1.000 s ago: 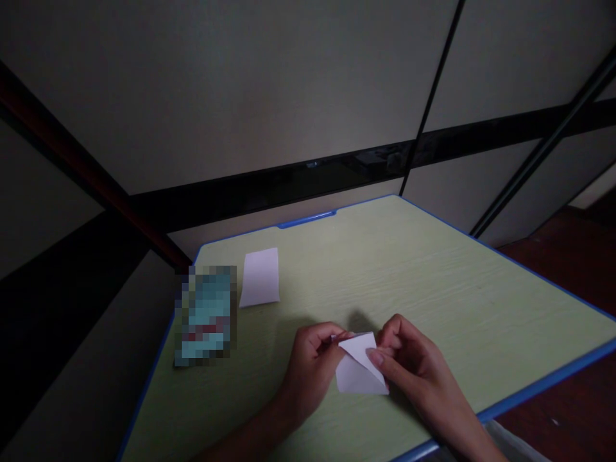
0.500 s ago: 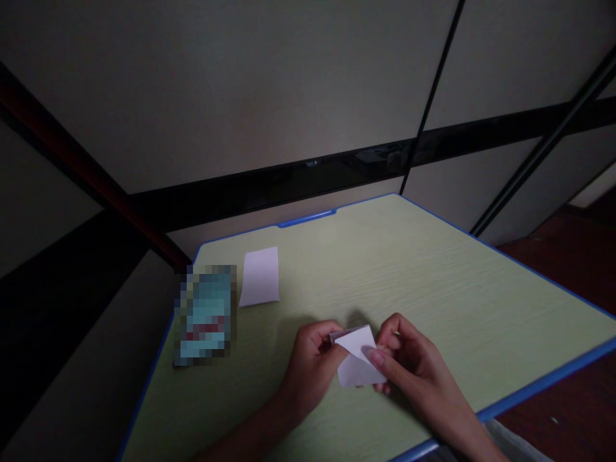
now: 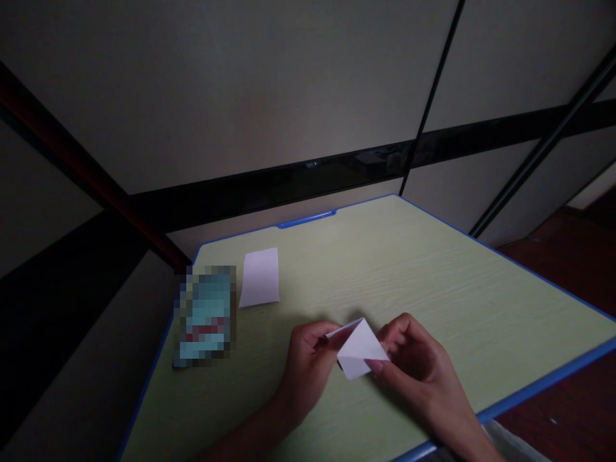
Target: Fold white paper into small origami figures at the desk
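Held between both hands, low over the table, is a small piece of folded white paper (image 3: 360, 351) with a pointed top and an opened flap at its left. My left hand (image 3: 310, 369) grips its left side, the thumb reaching in at the flap. On the right edge, my right hand (image 3: 418, 369) pinches the paper, its thumb lying on the front near the lower corner. The fingers behind the paper are partly hidden.
A flat sheet of white paper (image 3: 260, 277) lies on the pale yellow-green table (image 3: 433, 276) with a blue edge. Left of it is a blurred-out teal item (image 3: 206, 317). Behind the table stand dark-striped panels (image 3: 289, 96).
The folded paper has turned and opened out: its flap now rises to a peak, and the left layer stands apart. My right thumb has shifted slightly lower; the sheet on the table stays put.
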{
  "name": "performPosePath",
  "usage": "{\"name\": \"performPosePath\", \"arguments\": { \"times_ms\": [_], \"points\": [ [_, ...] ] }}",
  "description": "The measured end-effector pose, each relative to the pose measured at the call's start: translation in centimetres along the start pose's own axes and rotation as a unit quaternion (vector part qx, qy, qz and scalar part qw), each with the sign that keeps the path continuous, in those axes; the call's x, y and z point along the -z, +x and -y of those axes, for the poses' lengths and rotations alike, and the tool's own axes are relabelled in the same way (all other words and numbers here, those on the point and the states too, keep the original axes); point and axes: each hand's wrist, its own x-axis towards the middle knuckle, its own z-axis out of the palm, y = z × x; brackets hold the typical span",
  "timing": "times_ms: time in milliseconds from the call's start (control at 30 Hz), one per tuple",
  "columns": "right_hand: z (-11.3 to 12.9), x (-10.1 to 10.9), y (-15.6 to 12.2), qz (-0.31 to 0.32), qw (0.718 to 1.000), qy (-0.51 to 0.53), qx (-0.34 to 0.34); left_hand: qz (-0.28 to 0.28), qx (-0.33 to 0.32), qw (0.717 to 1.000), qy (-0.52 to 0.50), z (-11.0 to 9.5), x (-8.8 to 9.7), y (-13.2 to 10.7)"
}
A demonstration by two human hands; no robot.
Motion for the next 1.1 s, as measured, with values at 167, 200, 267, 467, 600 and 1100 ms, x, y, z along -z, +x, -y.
{"name": "performPosePath", "arguments": {
  "times_ms": [167, 200, 267, 467, 600, 1100],
  "points": [
    [-0.06, 0.44, 0.38, -0.021, 0.999, 0.029, -0.028, 0.038, 0.026, 0.998, -0.045, 0.29, -0.01, 0.24],
    [-0.02, 0.49, 0.42, -0.019, 0.999, 0.026, -0.038, 0.036, 0.027, 0.998, -0.043, 0.30, 0.01, 0.26],
    [0.06, 0.53, 0.45, -0.001, 0.998, 0.027, -0.056, 0.018, 0.023, 0.999, -0.033, 0.29, 0.09, 0.33],
    [0.21, 0.62, 0.24, 0.065, 0.995, 0.027, -0.071, -0.040, 0.025, 0.998, -0.040, 0.13, 0.26, 0.48],
    [0.42, 0.45, 0.20, 0.072, 0.994, -0.008, -0.081, -0.026, 0.038, 0.998, -0.049, 0.14, 0.28, 0.38],
    [-0.02, 0.47, -0.12, 0.032, 0.994, -0.015, -0.106, 0.020, 0.045, 0.998, -0.044, -0.04, 0.26, 0.33]
  ]
}}
